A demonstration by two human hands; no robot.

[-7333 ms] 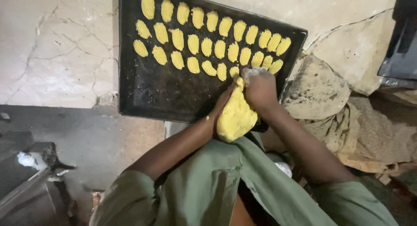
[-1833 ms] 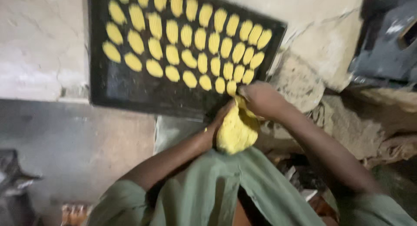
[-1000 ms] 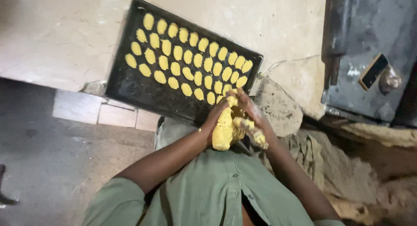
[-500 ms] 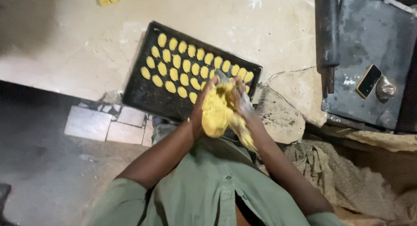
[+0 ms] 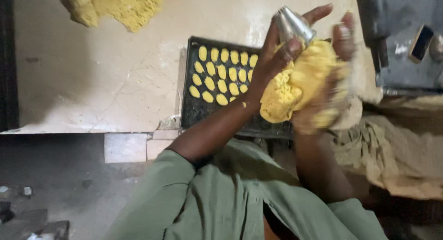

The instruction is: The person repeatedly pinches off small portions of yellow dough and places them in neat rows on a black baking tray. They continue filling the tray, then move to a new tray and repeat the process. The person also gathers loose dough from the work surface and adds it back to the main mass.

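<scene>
Both my hands hold a piping bag (image 5: 300, 85) full of yellow dough, raised in front of me with its metal nozzle (image 5: 294, 23) pointing up. My left hand (image 5: 272, 60) grips the bag just below the nozzle. My right hand (image 5: 339, 55) wraps the bag's right side and looks blurred. Behind the bag lies a black baking tray (image 5: 194, 113) with several rows of small yellow dough pieces (image 5: 220, 76). The tray's right part is hidden by my hands.
A large lump of yellow dough (image 5: 113, 7) lies on the cracked stone counter (image 5: 92, 74) at the top left. A dark metal box (image 5: 399, 37) with a phone on it stands at the right. Crumpled brown sacking (image 5: 392, 147) lies below it.
My hands have lifted the piping bag off the tray and turned its nozzle upward. The view has shifted, so the tray now sits further back and the dough lump shows.
</scene>
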